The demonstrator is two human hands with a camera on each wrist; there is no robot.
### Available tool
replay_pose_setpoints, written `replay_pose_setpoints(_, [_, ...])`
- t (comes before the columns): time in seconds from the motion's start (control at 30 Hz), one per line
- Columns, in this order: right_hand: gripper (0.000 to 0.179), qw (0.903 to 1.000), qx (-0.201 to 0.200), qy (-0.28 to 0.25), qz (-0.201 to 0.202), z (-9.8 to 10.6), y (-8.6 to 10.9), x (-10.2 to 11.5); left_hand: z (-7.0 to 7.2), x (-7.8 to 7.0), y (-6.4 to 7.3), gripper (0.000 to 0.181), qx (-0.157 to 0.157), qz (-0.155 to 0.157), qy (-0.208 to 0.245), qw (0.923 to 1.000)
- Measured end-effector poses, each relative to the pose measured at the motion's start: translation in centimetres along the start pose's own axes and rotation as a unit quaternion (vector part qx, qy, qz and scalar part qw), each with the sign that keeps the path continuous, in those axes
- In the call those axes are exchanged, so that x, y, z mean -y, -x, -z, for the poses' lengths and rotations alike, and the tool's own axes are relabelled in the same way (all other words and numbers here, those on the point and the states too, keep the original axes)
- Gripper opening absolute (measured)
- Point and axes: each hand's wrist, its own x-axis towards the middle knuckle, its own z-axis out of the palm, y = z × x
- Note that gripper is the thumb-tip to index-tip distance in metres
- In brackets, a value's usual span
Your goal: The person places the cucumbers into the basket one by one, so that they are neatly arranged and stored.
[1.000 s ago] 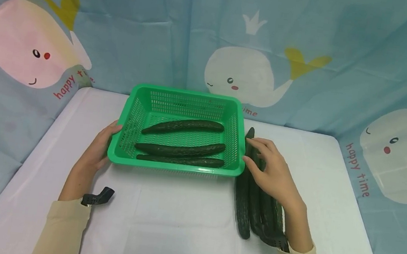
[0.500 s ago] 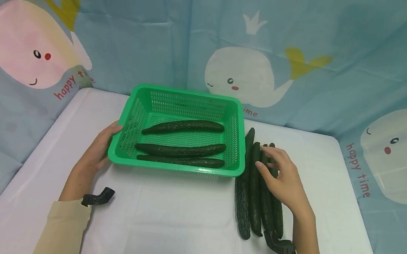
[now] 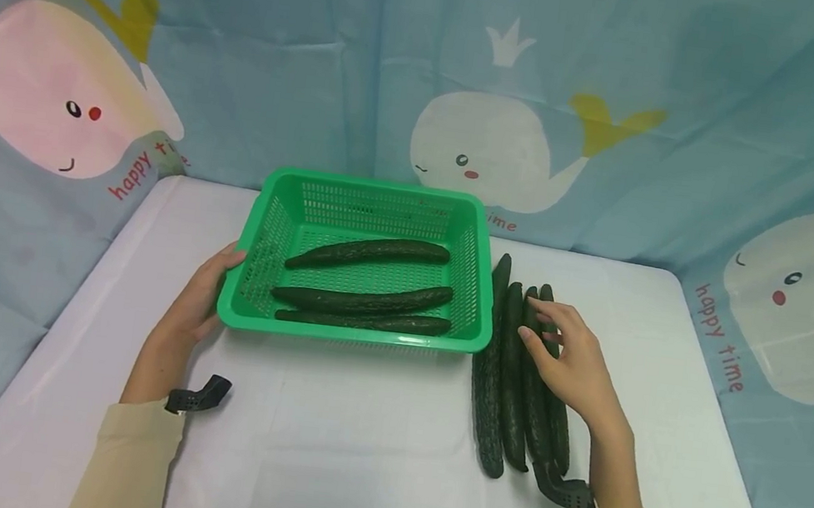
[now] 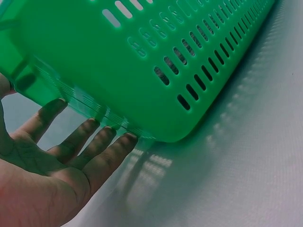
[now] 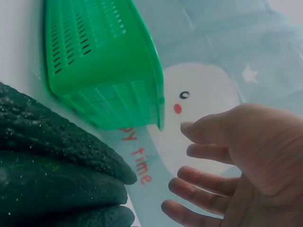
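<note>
- The left hand [image 3: 193,305] sits against the left wall of the green basket [image 3: 353,333], fingers straight and relaxed, thumb up near the rim. In the left wrist view the fingertips [image 4: 124,141] touch the basket's lower edge [image 4: 156,71], not curled round it.
- The basket stands on the white bench [image 3: 354,449] with 3 cucumbers [image 3: 364,298] lying lengthwise inside.
- The right hand [image 3: 575,369] hovers over a row of 4 cucumbers [image 3: 505,383] lying side by side on the bench, just right of the basket. Its fingers are spread and loosely bent, gripping nothing. From the head view the fingertips look like they're brushing the 2 rightmost ones, but I can't say for sure; the right wrist view shows the hand [image 5: 236,165] open with the cucumbers [image 5: 52,175] below it.
- Whale-print blue cloth [image 3: 620,102] hangs behind the bench.
- Both wrists carry black camera mounts.
</note>
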Motion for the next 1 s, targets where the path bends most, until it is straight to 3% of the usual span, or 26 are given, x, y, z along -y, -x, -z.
replay_pose_setpoints(0.47, [0.051, 0.9989, -0.015, 0.004, -0.045, 1.4, 0.8, -1.6, -0.2, -0.2, -0.3, 0.074, 0.005, -0.005, -0.004, 1.0])
replay_pose_setpoints(1.0, [0.055, 0.9965, 0.003, 0.035, -0.076, 1.6, 0.8, -2.9, 0.0, 0.0, -0.1, 0.072, 0.006, -0.002, 0.004, 1.0])
